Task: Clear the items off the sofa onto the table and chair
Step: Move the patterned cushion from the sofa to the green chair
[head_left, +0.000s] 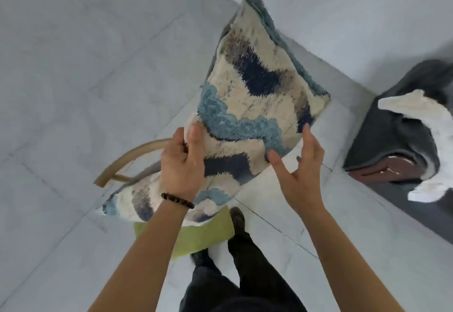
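Two bare hands hold a shaggy square cushion (257, 86) in the air above a chair (203, 235), seen from the person's own head looking down. The cushion is cream with wavy patches of pale blue and navy. The left hand (182, 162), a dark bead bracelet (177, 201) at its wrist, pinches the lower left corner: thumb on the front pile, fingers curled behind. The right hand (301, 164) is spread, fingers straight, with thumb and forefinger touching the lower right edge rather than clamping it. Below, a second cushion (130, 201) of the same pattern lies on the chair's green seat, beside its curved wooden rail. At the right, well apart from the chair, is the end of a dark grey sofa (392, 140) with a white cloth (416, 105) lying on it. The floor (73, 66) is pale grey tile. The cushion looks light and soft, since one corner pinch seems to bear most of it; the deep pile should give a sure, non-slip hold, and nothing about it seems breakable. A corner or side edge looks the best place to take it, and it can likely be dropped onto the other cushion, though it may slide off that rounded top.
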